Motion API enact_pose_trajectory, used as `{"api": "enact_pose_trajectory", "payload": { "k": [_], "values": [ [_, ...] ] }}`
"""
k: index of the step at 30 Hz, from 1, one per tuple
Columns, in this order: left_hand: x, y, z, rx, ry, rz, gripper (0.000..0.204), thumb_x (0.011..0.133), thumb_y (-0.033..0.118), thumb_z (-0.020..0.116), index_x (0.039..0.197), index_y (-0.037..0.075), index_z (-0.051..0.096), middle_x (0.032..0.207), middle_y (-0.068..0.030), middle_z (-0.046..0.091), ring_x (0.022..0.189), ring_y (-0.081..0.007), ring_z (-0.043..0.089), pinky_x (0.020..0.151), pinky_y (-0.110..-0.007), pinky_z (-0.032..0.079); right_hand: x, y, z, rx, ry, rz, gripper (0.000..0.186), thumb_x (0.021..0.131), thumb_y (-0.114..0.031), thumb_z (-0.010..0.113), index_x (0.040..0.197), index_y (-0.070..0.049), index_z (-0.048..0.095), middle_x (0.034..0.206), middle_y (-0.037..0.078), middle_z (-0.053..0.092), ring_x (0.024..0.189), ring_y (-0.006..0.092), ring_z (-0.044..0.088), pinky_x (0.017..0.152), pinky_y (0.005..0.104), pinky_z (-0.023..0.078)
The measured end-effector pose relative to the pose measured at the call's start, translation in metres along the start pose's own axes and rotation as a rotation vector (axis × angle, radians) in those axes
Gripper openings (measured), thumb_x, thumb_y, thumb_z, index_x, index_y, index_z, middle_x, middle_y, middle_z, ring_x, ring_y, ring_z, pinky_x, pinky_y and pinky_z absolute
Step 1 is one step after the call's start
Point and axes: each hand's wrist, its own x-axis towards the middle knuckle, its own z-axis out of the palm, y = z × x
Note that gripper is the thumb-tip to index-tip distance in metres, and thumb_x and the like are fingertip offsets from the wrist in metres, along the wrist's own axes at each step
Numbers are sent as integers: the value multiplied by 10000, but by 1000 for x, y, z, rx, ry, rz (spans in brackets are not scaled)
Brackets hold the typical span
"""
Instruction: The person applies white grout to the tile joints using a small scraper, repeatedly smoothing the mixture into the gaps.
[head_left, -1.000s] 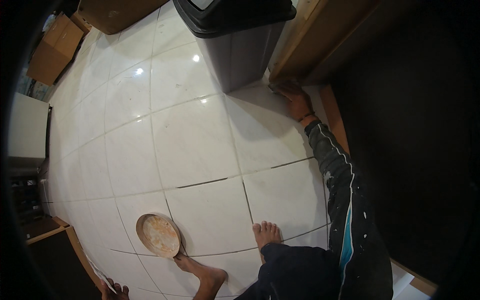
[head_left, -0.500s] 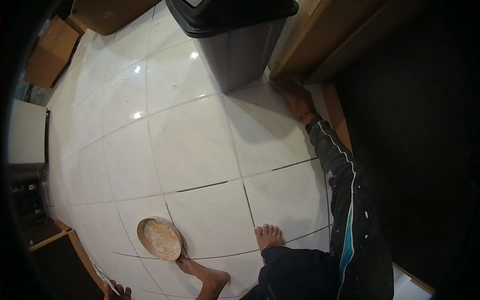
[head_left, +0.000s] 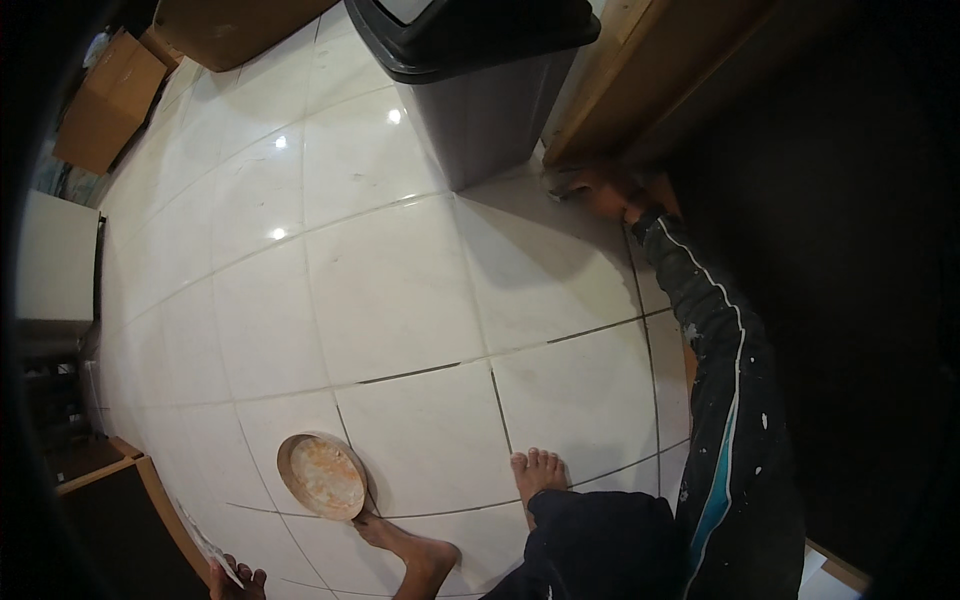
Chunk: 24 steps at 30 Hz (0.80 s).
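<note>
We find the small grey-edged item (head_left: 562,192) low at the floor, at the fingertips of the right hand (head_left: 603,190), just by the foot of the wooden frame (head_left: 655,75). This hand is in shadow; we cannot tell whether its fingers are closed on the item or merely touching it. The left hand (head_left: 240,581), cut by the lower edge, pinches a pale thin item (head_left: 208,545) between thumb and fingers.

Nearest the right hand we note the grey bin (head_left: 480,125) with its black lid (head_left: 480,35); it stands just beyond and to the left, and with the frame leaves a narrow corner there. A dark surface (head_left: 840,260) borders the right forearm's side.

On the white tiled floor (head_left: 390,280), some joints show dark, others pale. The shallow round bowl (head_left: 325,478), orange-stained inside, sits at the toes of the left foot (head_left: 405,548); the right foot (head_left: 538,473) is flat on a tile.

Farther left we record a wood-edged cabinet (head_left: 148,500), a white unit (head_left: 58,260) and a cardboard box (head_left: 112,100).
</note>
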Motion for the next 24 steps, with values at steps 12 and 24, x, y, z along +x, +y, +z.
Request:
{"api": "enact_pose_trajectory", "payload": {
  "k": [12, 24],
  "values": [
    [-16, 12, 4, 24, 40, 41, 205, 913, 185, 612, 1088, 85, 646, 1081, -77, 672, 919, -230, 620, 963, -515, 366, 4, -21, -1, -19, 205, 372, 420, 766, -8, 538, 1117, -181, 689, 1098, 122, 669, 1007, 325, 629, 865, 390, 508],
    [-14, 13, 18, 38, 26, 14, 211, 918, 190, 621, 1075, 51, 641, 1053, -82, 686, 889, -221, 637, 927, -490, 432, 10, -14, 6, -284, 318, 296, 230, 811, -93, 540, 982, -105, 694, 904, 139, 686, 833, 328, 665, 729, 420, 532]
  ]
}}
